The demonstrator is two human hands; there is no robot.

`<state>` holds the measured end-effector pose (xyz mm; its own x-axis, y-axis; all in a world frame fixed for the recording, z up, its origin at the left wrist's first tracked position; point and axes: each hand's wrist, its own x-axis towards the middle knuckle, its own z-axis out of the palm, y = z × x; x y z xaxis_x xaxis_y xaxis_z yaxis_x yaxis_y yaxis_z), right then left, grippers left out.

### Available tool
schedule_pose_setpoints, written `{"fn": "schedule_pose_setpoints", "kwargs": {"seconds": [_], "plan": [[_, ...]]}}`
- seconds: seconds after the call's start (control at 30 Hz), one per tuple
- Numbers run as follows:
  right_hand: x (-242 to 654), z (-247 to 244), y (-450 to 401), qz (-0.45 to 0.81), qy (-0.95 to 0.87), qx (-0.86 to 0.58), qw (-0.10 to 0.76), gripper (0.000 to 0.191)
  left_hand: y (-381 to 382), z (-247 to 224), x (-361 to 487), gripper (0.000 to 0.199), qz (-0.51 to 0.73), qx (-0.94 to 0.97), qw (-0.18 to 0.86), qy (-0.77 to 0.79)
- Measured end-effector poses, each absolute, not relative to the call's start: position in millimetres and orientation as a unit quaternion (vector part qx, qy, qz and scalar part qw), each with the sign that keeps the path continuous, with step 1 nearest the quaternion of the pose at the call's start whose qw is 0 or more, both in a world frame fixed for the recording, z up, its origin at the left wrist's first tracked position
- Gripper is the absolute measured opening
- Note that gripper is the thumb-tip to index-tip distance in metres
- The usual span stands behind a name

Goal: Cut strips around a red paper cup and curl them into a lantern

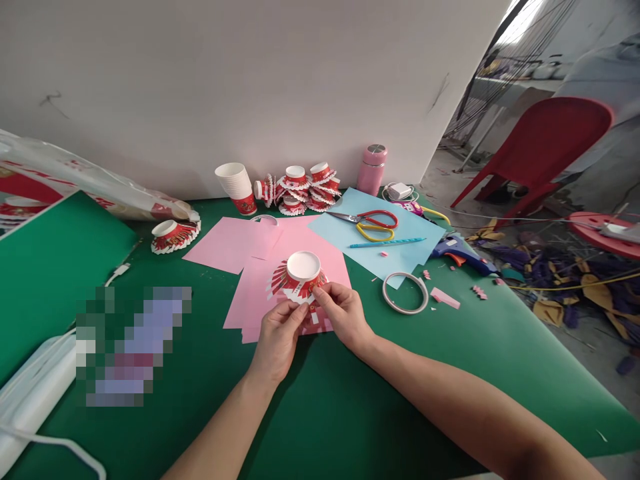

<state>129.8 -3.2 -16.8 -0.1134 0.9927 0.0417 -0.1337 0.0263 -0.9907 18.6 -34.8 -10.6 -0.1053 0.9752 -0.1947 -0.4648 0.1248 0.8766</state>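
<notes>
A red and white paper cup [303, 265], its side cut into strips that fan outward, stands bottom-up over pink paper sheets [235, 313]. My left hand [280, 333] pinches a strip at the cup's near edge. Close beside it, my right hand [345, 313] also pinches the near strips between thumb and finger. The fingertips of both hands almost meet. Several strips on the far left of the cup stay spread, and the ones under my fingers are partly hidden.
Behind are stacked paper cups [235, 180], several cut cups [295, 177] and a pink bottle [373, 170]. Scissors [375, 223] and a blue pencil [387, 243] lie on light blue paper [330, 230]. To the right are a tape roll [384, 293] and a glue gun [463, 253]. Another cut cup [167, 229] sits left.
</notes>
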Motion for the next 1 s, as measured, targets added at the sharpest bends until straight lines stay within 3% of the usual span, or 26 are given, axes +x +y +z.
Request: {"fn": "schedule_pose_setpoints", "kwargs": {"seconds": [1.0], "plan": [[129.8, -13.6, -7.9, 0.515, -0.570, -0.404, 0.496, 0.028, -32.8, -9.7, 15.8, 0.020, 0.609, 0.249, 0.619, 0.428]]}}
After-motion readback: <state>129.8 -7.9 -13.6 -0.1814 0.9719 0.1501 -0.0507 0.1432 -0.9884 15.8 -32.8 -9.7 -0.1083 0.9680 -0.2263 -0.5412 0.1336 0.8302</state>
